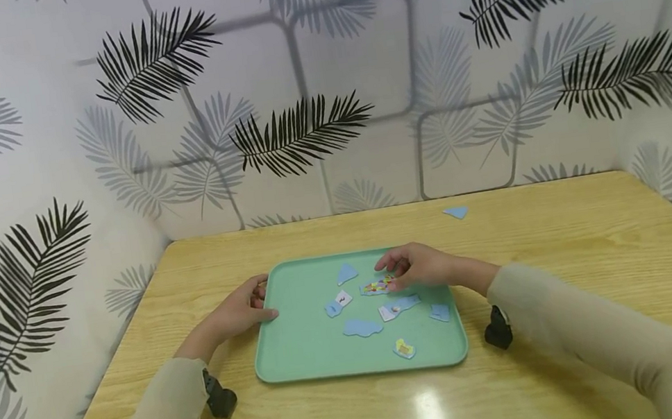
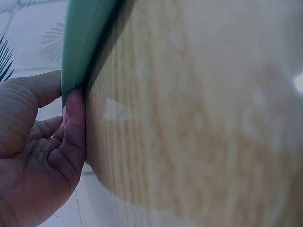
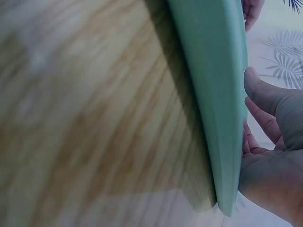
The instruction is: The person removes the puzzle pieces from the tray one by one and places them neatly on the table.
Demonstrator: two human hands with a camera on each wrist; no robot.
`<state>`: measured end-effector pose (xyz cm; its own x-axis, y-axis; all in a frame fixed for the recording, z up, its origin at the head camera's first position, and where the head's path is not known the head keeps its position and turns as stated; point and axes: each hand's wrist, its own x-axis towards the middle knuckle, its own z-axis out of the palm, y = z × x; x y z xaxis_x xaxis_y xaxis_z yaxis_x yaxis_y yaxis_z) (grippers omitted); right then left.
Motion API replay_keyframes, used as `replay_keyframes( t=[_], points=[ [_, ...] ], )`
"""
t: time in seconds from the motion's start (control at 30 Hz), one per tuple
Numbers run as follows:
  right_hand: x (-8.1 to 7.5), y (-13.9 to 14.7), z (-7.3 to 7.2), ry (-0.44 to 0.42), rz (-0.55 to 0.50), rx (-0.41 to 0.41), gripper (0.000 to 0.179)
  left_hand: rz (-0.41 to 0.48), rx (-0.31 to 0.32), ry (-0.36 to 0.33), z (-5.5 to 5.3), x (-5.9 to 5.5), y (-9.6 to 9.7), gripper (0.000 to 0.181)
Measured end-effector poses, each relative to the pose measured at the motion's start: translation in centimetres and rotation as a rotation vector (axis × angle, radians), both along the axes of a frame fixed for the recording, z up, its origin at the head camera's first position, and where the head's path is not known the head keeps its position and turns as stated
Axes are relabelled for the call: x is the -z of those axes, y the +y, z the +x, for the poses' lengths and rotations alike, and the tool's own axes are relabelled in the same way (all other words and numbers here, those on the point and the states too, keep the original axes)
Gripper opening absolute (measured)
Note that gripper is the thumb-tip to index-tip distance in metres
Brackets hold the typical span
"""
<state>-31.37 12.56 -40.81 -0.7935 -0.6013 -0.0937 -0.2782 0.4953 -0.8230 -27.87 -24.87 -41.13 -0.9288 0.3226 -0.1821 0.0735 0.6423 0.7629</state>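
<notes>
A light green tray holds several flat, irregular picture pieces. My left hand grips the tray's left rim, thumb on top and fingers at the outside and underneath; the left wrist view shows the hand at the green edge. Over the upper right of the tray, my right hand has its thumb at a multicoloured piece, partly covering it. In the right wrist view that hand has its thumb and fingers spread apart. Whether the fingertips touch the piece I cannot tell.
Around it on the tray lie a blue triangular piece, a blue-and-white piece, a larger blue piece and a yellow one. Another blue piece lies on the wooden table behind the tray, near the patterned wall.
</notes>
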Motion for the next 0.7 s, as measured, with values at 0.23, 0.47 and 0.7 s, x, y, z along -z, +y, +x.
replay_keyframes(
  t=[0.23, 0.47, 0.7],
  points=[
    [0.04, -0.26, 0.16, 0.064, 0.078, 0.001, 0.038, 0.002, 0.009, 0.004, 0.04, -0.09, 0.00, 0.073],
    [0.11, -0.42, 0.28, 0.122, 0.133, -0.011, 0.036, -0.005, 0.000, 0.002, 0.00, -0.13, 0.07, 0.073],
    [0.02, -0.58, 0.71, 0.140, 0.165, -0.007, 0.035, -0.005, 0.001, 0.005, -0.16, 0.22, -0.08, 0.073]
  ],
)
